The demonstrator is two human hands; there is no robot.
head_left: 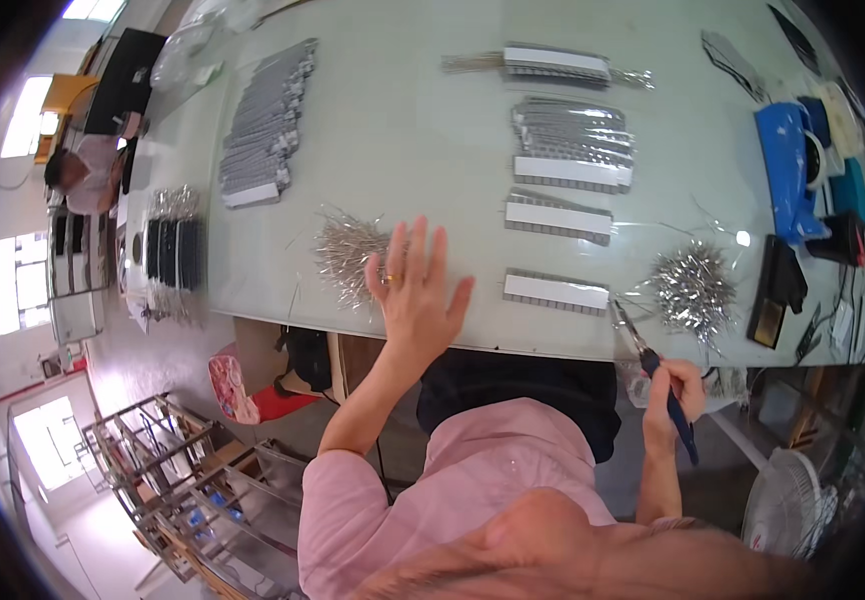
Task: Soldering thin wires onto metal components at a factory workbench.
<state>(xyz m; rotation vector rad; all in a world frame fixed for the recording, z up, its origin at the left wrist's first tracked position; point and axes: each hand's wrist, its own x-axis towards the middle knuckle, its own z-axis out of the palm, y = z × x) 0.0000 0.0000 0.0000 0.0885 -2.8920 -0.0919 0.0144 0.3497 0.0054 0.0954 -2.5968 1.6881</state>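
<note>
My left hand (417, 300) is spread flat, palm down, above the table near its front edge. Its fingertips reach the right side of a loose heap of thin silvery wire pieces (345, 258). My right hand (675, 390) grips blue-handled pliers (651, 358), their metal jaws pointing up and left. The tips come close to the right end of a grey strip with a white top (558, 291); whether they touch it I cannot tell. Beyond it lie a similar strip (558, 215) and a stack of strips (575, 140). Right of the pliers sits a second tangle of shiny wire clippings (695, 290).
At the far left lies a long row of stacked grey strips (268, 125). Another strip (557, 62) with long wires lies at the back. A blue tool holder (787, 170) and a black box (773, 300) stand on the right. A fan (785, 500) is below; another person (91, 175) sits leftward.
</note>
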